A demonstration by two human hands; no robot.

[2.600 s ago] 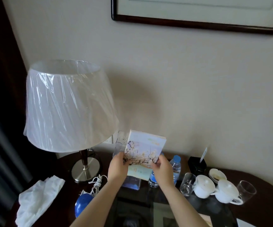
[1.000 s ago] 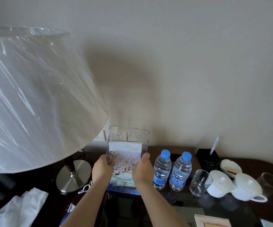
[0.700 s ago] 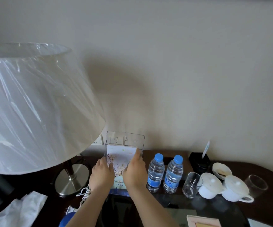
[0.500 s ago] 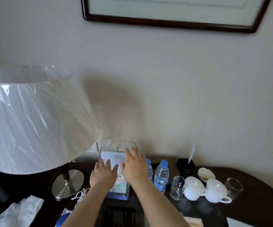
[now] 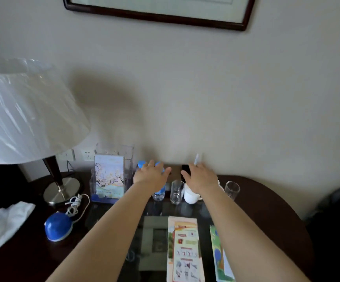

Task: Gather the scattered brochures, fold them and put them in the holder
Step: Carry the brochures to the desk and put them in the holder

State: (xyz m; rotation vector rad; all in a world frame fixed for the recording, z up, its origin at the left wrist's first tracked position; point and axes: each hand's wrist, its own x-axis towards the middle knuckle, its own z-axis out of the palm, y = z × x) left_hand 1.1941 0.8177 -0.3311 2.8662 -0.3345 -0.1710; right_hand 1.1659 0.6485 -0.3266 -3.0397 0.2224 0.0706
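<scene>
A folded brochure with a blossom-tree picture (image 5: 108,176) stands upright in the clear plastic holder (image 5: 128,159) at the back of the dark table, against the wall. My left hand (image 5: 150,176) hovers to the right of the holder, over the water bottles, fingers spread and holding nothing. My right hand (image 5: 200,178) is further right, above the white cups, also spread and holding nothing. A long red-and-white brochure (image 5: 184,251) lies flat between my forearms. A green brochure (image 5: 219,255) lies to its right, partly under my right forearm.
A lamp with a plastic-wrapped shade (image 5: 22,117) stands at the left. A blue round device with a white cord (image 5: 58,225) and a white cloth (image 5: 2,222) lie in front of it. Water bottle (image 5: 158,193), glasses (image 5: 177,191) and cups (image 5: 190,197) crowd the back.
Both hands have let go of the blossom brochure, which now stands in the holder, and have moved right, away from it. The view has tilted down onto the table.
</scene>
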